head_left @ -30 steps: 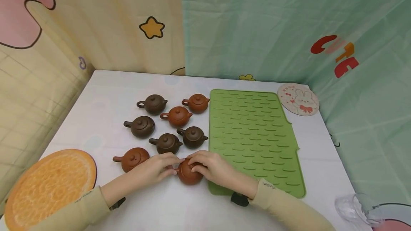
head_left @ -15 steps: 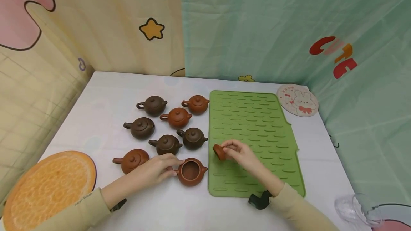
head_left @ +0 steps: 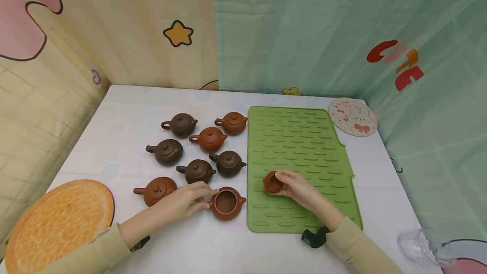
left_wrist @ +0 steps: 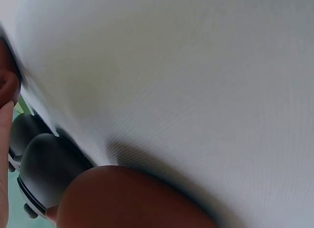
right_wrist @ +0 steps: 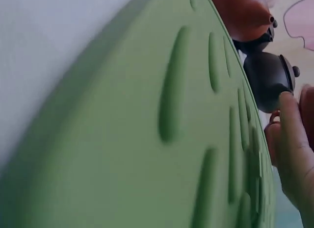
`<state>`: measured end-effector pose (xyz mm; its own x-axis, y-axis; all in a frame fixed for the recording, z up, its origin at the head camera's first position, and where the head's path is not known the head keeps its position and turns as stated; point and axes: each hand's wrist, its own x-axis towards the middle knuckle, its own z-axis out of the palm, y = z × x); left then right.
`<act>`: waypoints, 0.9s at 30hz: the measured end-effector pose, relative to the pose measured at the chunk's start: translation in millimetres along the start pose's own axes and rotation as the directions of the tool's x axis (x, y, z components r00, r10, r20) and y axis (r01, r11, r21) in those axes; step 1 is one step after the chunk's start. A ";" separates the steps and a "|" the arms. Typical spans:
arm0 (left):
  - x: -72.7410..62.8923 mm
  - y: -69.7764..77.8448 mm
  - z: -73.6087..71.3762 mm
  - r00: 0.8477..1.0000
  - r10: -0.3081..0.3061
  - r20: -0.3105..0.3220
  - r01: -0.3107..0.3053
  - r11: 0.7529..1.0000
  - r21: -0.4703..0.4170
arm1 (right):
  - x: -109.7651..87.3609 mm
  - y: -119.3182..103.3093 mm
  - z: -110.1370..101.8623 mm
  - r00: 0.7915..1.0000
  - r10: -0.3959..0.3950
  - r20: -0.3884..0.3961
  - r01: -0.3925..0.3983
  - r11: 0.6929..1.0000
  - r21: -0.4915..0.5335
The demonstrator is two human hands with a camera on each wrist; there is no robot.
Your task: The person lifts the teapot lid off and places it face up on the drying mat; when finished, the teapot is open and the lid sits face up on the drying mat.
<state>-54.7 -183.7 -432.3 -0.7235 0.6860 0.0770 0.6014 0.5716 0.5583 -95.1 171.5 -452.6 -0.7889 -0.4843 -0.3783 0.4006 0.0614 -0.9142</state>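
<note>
A lidless reddish-brown teapot [head_left: 232,215] stands on the table, its round mouth facing up and its spout toward the green mat. My left hand [head_left: 195,198] pinches its handle with thumb and fingers; in the left wrist view a finger lies against the handle [left_wrist: 9,86]. Over the mat's left part, my right hand [head_left: 298,186] holds the small reddish-brown teapot lid [head_left: 273,183] by its edge, its hollow underside turned up. In the right wrist view the lid [right_wrist: 308,113] is cut off by the frame edge.
Several lidded teapots, dark brown like this one [head_left: 198,171] and reddish-brown like this one [head_left: 211,138], stand left of the green silicone mat [head_left: 296,147]. An orange-slice mat [head_left: 64,223] lies front left, a bunny coaster [head_left: 354,117] back right, a clear cup [head_left: 422,246] front right.
My right hand has lifted the lid off the teapot, carried it right over the mat and turned its hollow side up. My left hand has stayed at the handle.
</note>
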 end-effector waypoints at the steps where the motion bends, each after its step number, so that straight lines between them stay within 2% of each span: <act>1: 0.0 0.0 0.2 1.000 -0.003 -0.002 0.003 1.000 -0.001 | -0.8 -0.5 -0.6 1.000 0.007 -0.020 -0.008 0.998 -0.061; 4: -0.2 0.1 0.3 1.000 -0.013 -0.003 0.013 1.000 -0.004 | -2.9 -3.0 -0.8 0.995 0.015 -0.102 -0.040 0.968 -0.249; 6: -0.4 0.3 0.0 1.000 -0.017 0.000 0.017 1.000 -0.007 | -3.8 -5.4 0.1 0.988 0.005 -0.155 -0.062 0.931 -0.361; 10: -0.6 0.6 -1.4 1.000 -0.015 -0.001 0.015 1.000 -0.019 | -4.5 -10.2 1.5 0.971 -0.024 -0.236 -0.102 0.857 -0.506; 13: -0.2 0.9 -1.9 1.000 -0.011 0.000 0.011 1.000 -0.027 | -4.3 -12.3 0.6 0.964 -0.031 -0.263 -0.122 0.830 -0.544; 20: 0.1 1.0 -1.3 1.000 -0.017 0.006 0.017 1.000 -0.015 | -6.1 -14.7 -7.6 0.968 -0.022 -0.248 -0.138 0.781 -0.609; 23: 0.3 0.8 -1.4 1.000 -0.023 0.011 0.023 1.000 -0.015 | -7.1 -14.3 -9.7 0.972 -0.018 -0.236 -0.135 0.777 -0.615; 27: 0.2 0.6 -1.8 0.999 -0.036 0.022 0.036 0.999 -0.025 | -7.5 -12.1 -10.4 0.975 -0.013 -0.223 -0.126 0.792 -0.597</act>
<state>-55.1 -184.0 -430.4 -0.7371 0.6746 0.0391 0.5659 0.5847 0.5813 -98.9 183.5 -440.3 -0.8781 -0.2786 -0.3891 0.1382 0.6308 -0.7635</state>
